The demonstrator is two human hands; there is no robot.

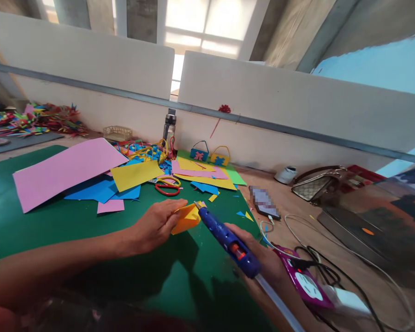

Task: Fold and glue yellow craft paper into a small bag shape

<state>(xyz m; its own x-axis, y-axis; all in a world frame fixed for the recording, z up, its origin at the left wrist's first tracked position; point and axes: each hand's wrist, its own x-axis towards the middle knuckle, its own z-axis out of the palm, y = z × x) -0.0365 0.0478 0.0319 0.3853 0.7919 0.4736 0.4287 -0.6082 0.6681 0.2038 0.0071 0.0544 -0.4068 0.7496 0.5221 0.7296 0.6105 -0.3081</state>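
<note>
My left hand (155, 226) is closed on a small folded yellow-orange paper piece (186, 219), pinched between thumb and fingers above the green mat (141, 276). In my right hand (244, 237) is a dark blue hot glue gun (224, 235), with a clear glue stick (276, 297) coming out of its back end. The nozzle points at the upper right edge of the folded paper; whether it touches I cannot tell. Part of my right hand is hidden behind the glue gun. Red-and-yellow-handled scissors (168, 186) lie just beyond my left hand.
Pink sheet (71, 173), yellow sheet (136, 175) and blue paper (93, 190) lie at left. Two small paper bags (219, 159) stand at the back. At right are a phone (264, 203), a purple power strip (302, 276) with cables, a dark case (354, 237) and a handbag (316, 185).
</note>
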